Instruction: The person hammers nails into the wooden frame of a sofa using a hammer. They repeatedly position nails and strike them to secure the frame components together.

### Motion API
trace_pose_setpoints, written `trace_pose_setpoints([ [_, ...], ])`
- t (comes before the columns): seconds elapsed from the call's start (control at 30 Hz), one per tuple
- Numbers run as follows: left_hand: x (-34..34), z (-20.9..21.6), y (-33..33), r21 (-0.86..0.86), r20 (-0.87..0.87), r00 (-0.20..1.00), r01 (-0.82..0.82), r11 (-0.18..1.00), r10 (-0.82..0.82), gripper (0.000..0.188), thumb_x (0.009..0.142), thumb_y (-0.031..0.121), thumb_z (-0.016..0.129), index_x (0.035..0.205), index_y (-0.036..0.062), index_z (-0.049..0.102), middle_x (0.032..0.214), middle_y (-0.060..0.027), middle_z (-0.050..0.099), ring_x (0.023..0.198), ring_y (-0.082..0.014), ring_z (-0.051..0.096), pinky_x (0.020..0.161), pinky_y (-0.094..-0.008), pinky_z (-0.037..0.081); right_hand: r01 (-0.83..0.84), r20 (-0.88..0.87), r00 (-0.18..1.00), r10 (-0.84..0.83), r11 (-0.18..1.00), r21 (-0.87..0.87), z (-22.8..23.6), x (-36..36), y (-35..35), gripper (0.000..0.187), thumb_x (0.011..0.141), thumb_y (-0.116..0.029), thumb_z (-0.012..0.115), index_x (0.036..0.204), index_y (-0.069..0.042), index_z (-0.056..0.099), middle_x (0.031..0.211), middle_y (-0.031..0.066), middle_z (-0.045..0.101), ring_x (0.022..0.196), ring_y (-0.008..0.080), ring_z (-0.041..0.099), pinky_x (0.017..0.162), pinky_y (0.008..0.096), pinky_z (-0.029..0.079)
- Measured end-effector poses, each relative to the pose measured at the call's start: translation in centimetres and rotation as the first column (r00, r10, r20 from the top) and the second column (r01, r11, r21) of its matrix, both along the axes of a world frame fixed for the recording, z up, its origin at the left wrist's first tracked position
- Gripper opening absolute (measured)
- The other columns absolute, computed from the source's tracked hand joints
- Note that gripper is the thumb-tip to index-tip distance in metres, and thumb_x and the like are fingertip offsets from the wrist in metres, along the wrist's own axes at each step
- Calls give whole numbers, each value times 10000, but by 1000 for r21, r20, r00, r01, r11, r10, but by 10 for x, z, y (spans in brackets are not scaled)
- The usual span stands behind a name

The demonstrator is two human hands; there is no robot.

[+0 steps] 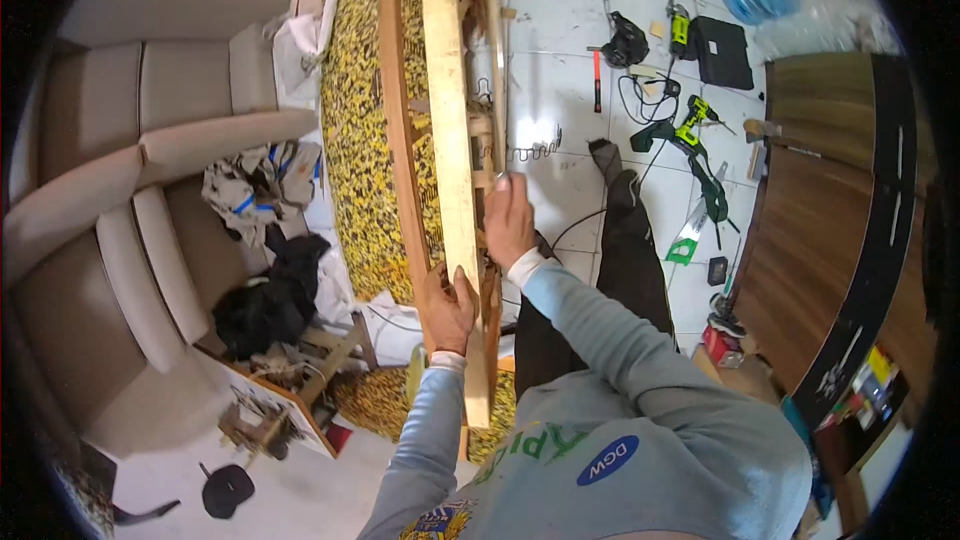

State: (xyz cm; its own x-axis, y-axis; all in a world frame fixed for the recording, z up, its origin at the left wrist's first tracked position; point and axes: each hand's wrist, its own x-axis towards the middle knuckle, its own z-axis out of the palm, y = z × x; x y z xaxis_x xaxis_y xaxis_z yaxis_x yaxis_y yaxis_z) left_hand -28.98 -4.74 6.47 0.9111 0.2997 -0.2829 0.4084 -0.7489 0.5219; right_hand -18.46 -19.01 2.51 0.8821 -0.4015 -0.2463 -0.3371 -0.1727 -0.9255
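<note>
A long wooden frame rises through the middle of the head view, with a pale beam [450, 120] on its right and a browner rail [402, 160] beside it. My left hand [450, 310] is closed around the pale beam near its lower part, thumb raised along the wood. Against the right side of the frame, my right hand [510, 218] is closed with curled fingers, at the lower end of a thin light strip [497, 70]. What lies inside those fingers is hidden. Zigzag metal springs [537, 150] stick out from the frame to the right.
Yellow-and-black speckled foam [355, 130] lies left of the frame. Beige sofas [180, 80] fill the left side. On the tiled floor at right lie a green drill [692, 122], a handsaw [690, 238], a red-handled hammer [597, 80] and cables. A brown wooden panel [815, 210] stands farther right.
</note>
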Motion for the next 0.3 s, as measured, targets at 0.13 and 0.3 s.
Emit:
trace_pose_setpoints([
  [0.13, 66, 1, 18, 216, 421, 849, 248, 944, -319, 525, 976, 328, 719, 1328, -38, 587, 1263, -263, 659, 1127, -456, 642, 999, -523, 485, -6, 56, 998, 10, 998, -62, -16, -13, 19, 364, 1110, -298, 410, 1354, -37, 480, 1021, 330, 673, 916, 564, 637, 807, 608, 489],
  [0.3, 157, -36, -1, 36, 235, 971, 39, 999, -47, 864, 920, 460, 771, 1543, -4, 393, 1577, -220, 467, 1450, -458, 429, 1181, -495, 360, -69, 61, 996, 63, 992, 110, -39, -17, 18, 598, 1078, -259, 474, 1613, -71, 285, 1535, 301, 484, 1227, 520, 598, 1041, 531, 476],
])
